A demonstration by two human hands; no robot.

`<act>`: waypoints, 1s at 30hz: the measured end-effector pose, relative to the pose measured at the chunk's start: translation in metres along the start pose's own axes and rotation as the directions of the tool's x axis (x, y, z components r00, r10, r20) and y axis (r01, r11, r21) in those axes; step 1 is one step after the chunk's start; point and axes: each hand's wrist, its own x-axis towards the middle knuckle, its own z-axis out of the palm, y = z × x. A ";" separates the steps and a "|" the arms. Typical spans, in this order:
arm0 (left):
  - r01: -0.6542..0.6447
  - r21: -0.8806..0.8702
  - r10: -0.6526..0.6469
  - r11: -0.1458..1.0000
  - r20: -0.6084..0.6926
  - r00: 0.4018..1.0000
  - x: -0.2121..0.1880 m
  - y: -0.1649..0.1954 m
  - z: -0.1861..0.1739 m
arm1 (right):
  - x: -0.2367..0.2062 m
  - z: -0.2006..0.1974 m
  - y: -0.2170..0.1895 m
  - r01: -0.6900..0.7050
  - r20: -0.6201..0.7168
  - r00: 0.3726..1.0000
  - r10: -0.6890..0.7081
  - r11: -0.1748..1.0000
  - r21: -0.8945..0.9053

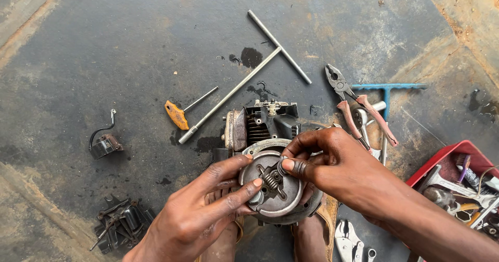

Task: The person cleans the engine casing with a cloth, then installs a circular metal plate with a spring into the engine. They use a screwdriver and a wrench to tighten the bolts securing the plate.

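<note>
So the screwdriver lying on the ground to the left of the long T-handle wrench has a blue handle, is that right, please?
Not quite: the head view shows the screwdriver has an orange handle, not blue. It does lie on the ground to the left of the long T-handle wrench.

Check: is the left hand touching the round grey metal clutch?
Touching. The head view shows the left hand with fingertips pressed on the round grey metal clutch.

The clutch assembly (274,185) is dull grey metal with a coiled steel spring. The engine block (265,123) looks dark, greasy metal. The T-wrench (244,77) is smooth, matt steel. The floor (104,44) is rough, oil-stained concrete. The tool box (442,160) is red plastic.
</note>
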 end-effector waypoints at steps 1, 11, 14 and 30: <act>-0.041 0.083 0.040 0.996 0.017 0.999 0.000 0.000 0.000 | 0.001 0.001 -0.001 0.012 0.002 1.000 -0.012 1.000 -0.007; -0.254 0.359 0.190 0.898 0.205 0.960 0.011 0.001 0.000 | -0.003 0.005 -0.004 0.033 -0.119 0.991 -0.053 0.985 -0.169; -0.257 0.370 0.176 0.893 0.240 0.955 0.014 0.005 -0.004 | -0.003 0.008 -0.003 0.102 -0.130 0.983 -0.130 0.974 -0.201; -0.274 0.315 0.129 0.909 0.412 0.902 0.034 0.004 -0.008 | -0.006 0.012 -0.016 0.067 -0.181 0.974 -0.133 0.941 -0.331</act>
